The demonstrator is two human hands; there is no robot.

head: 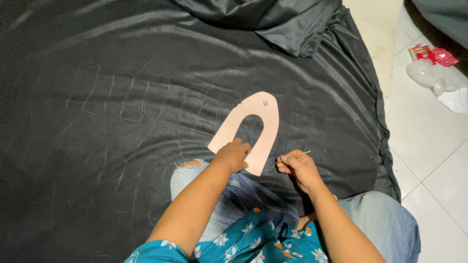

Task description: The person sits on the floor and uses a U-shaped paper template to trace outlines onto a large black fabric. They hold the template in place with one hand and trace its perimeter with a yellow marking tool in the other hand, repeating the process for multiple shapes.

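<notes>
Flat black cloth (pixel 97 97) open ahead and left, bunched fold (pixel 287 24) at top, wrappers (pixel 431 63) (on tiles) right

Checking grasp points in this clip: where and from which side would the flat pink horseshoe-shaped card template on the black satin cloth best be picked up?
Probably at the rounded top of the flat pink horseshoe-shaped card template, coming from the far side. It lies flat on the black satin cloth, so a fingertip must slip under an edge; the arch is widest and uncovered, while the left hand presses the near legs. The right hand pinches a thin stick.
</notes>
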